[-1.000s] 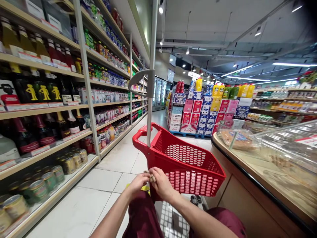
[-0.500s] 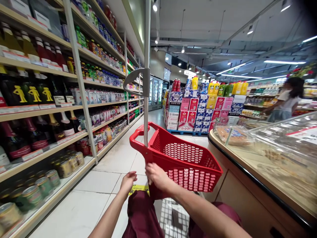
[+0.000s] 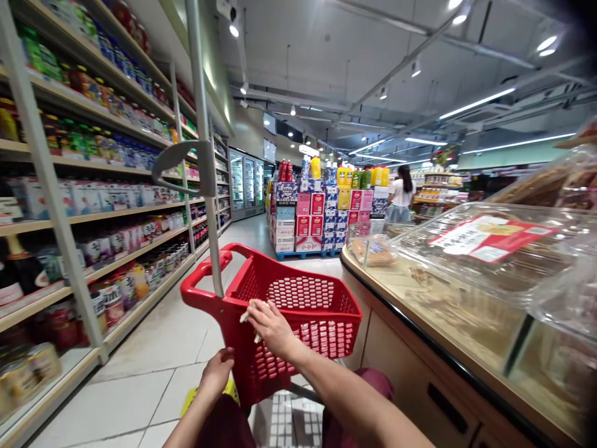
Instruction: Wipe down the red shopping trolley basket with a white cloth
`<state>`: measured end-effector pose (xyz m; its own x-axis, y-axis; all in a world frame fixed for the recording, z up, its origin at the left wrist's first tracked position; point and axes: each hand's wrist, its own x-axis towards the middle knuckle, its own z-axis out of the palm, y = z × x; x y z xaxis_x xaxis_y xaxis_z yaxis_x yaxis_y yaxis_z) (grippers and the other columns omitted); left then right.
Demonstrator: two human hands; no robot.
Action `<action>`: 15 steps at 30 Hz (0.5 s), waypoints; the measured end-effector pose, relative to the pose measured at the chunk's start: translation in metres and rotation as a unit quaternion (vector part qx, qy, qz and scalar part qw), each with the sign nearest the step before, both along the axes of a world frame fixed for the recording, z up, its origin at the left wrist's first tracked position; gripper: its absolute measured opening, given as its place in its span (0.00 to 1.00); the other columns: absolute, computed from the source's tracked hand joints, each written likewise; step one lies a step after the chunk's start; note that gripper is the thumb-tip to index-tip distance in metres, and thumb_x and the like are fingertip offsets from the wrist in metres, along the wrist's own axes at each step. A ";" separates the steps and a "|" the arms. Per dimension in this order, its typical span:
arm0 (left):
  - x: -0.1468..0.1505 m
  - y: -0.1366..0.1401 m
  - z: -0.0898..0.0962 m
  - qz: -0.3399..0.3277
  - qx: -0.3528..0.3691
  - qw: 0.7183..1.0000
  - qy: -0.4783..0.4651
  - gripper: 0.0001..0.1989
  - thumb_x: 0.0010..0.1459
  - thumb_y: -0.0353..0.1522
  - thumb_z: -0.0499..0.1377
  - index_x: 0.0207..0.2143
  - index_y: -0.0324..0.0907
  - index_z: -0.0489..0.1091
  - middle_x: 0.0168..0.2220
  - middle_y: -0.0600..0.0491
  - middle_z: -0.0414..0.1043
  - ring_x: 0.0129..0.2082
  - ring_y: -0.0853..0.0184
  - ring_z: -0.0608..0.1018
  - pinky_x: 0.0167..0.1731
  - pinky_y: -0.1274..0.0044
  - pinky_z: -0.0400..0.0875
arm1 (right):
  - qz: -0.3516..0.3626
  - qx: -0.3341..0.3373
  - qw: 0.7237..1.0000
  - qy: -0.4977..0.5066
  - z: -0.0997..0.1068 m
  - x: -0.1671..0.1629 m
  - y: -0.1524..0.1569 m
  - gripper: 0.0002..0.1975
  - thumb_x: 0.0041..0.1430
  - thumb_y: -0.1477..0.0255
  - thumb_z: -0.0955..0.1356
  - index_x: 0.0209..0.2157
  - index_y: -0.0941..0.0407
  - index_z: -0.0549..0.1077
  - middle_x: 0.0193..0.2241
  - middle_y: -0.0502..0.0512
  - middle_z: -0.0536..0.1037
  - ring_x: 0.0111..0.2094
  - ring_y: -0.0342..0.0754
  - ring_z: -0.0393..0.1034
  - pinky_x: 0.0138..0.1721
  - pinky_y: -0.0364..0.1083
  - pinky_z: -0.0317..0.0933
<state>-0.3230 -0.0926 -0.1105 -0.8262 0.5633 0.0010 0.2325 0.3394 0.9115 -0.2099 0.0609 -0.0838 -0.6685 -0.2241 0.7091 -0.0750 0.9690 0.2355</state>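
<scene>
The right hand (image 3: 270, 328) is closed around a pale, crumpled cloth (image 3: 244, 317). Bits of the cloth poke out past the fingers. This hand is at the near side of the red cart (image 3: 317, 317), and the cloth is under it, just below the rim and right by the cart's wall. The left hand (image 3: 218, 369) is lower down, beside the back end of the cart, with its fingers bent. Its palm is hidden, so I cannot tell how far open it is. A tall metal pole (image 3: 212, 230) stands up from the cart, close to its handle (image 3: 198, 283).
</scene>
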 end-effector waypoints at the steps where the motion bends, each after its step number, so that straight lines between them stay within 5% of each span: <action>1: 0.002 0.005 0.001 -0.015 -0.004 1.000 0.011 0.14 0.42 0.25 0.48 0.33 0.40 0.67 0.36 0.49 0.76 0.39 0.67 0.76 0.42 0.75 0.68 | 0.001 0.008 1.000 -0.014 -0.003 0.002 0.004 0.15 0.60 0.77 0.59 0.47 0.57 0.69 0.51 0.54 0.67 0.58 0.49 0.50 0.57 0.54 0.50; 4: 0.010 0.015 0.002 -0.053 -0.030 0.997 0.048 0.15 0.42 0.25 0.48 0.34 0.40 0.67 0.37 0.50 0.76 0.39 0.67 0.76 0.43 0.76 0.68 | 0.032 0.032 0.997 -0.063 -0.013 0.010 0.012 0.12 0.61 0.74 0.59 0.41 0.55 0.72 0.44 0.50 0.73 0.53 0.45 0.59 0.53 0.47 0.57; 10: 0.032 0.025 0.013 -0.063 -0.086 0.992 0.065 0.17 0.44 0.23 0.47 0.37 0.38 0.67 0.40 0.49 0.75 0.40 0.69 0.75 0.42 0.79 0.66 | -0.007 -0.018 0.999 0.048 -0.007 0.017 0.026 0.15 0.61 0.76 0.59 0.47 0.57 0.68 0.51 0.54 0.68 0.58 0.48 0.50 0.58 0.53 0.50; 15: 0.059 0.033 0.018 -0.105 -0.131 0.982 0.080 0.18 0.45 0.22 0.47 0.38 0.39 0.68 0.40 0.52 0.75 0.41 0.71 0.75 0.42 0.82 0.65 | 0.019 -0.001 1.000 0.006 -0.035 0.037 0.039 0.13 0.61 0.75 0.59 0.42 0.54 0.72 0.42 0.50 0.75 0.53 0.45 0.60 0.54 0.49 0.58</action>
